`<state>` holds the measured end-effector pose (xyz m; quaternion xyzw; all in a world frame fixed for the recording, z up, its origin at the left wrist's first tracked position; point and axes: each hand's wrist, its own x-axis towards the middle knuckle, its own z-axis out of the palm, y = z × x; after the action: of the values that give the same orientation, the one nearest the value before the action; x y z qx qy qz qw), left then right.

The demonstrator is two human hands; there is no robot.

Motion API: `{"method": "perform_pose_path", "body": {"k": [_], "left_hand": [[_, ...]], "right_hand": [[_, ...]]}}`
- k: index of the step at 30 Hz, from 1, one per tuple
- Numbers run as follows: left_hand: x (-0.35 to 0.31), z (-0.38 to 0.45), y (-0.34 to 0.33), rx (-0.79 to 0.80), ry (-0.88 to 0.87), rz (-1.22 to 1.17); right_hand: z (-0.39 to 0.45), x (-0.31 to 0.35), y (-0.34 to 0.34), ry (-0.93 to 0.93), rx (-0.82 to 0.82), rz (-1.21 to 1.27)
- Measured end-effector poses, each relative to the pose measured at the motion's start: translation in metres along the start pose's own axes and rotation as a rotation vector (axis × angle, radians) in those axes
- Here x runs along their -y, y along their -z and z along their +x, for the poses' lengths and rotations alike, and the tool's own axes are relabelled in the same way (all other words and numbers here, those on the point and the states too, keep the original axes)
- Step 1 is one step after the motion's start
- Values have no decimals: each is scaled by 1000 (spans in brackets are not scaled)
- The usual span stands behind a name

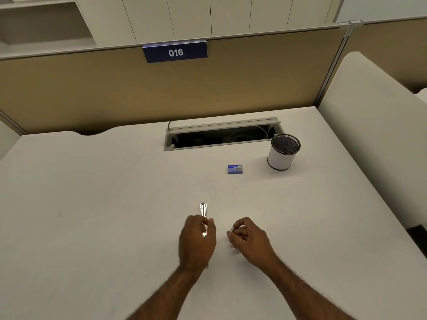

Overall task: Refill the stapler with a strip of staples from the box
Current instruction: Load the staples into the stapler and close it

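Pinched in the right hand [248, 239] is a small pale strip of staples [231, 230]; the left hand [196, 241] clamps the opened stapler [203, 210] on the desk [92, 192]. Line the strip squarely with the channel before sliding. The box [235, 169] sits well beyond.

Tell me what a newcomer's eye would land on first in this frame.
Likely the two bare hands low at centre: the left hand grips a shiny metal stapler whose tip points away, and the right hand pinches a small pale piece, possibly staples. Next comes the small blue staple box lying alone farther back on the pale desk, with a white mesh-topped pen cup to its right.
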<state>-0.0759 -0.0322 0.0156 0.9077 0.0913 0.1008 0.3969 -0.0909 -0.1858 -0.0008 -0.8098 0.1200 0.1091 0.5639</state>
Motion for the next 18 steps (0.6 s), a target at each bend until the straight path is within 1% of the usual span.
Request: {"method": "perform_pose_path", "body": {"k": [1,2,4,5,7,10,14,18], "left_hand": [[-3,-2,-2,90,54,-46],[-6,-3,-3,195,150,-106],[-9,-3,-4,369,396,-301],[-10,-2,-4,422,500,-404],[-9,-1,-4,482,601,-539],[-7,0,-1,480,641,-614],[-7,-1,0,400,599,-491],[-7,-3,0,377,625,-516]], "right_hand": [[0,1,-1,24,17,23],[0,2,-2,52,31,42],[0,5,-5,97,49,62],[0,6,-6,107,53,62],[0,7,-7,116,47,37],[1,5,-6,143,21,-28],[-2,3,-8,270,-27,-255],[-3,3,-15,338,-52,-431]]}}
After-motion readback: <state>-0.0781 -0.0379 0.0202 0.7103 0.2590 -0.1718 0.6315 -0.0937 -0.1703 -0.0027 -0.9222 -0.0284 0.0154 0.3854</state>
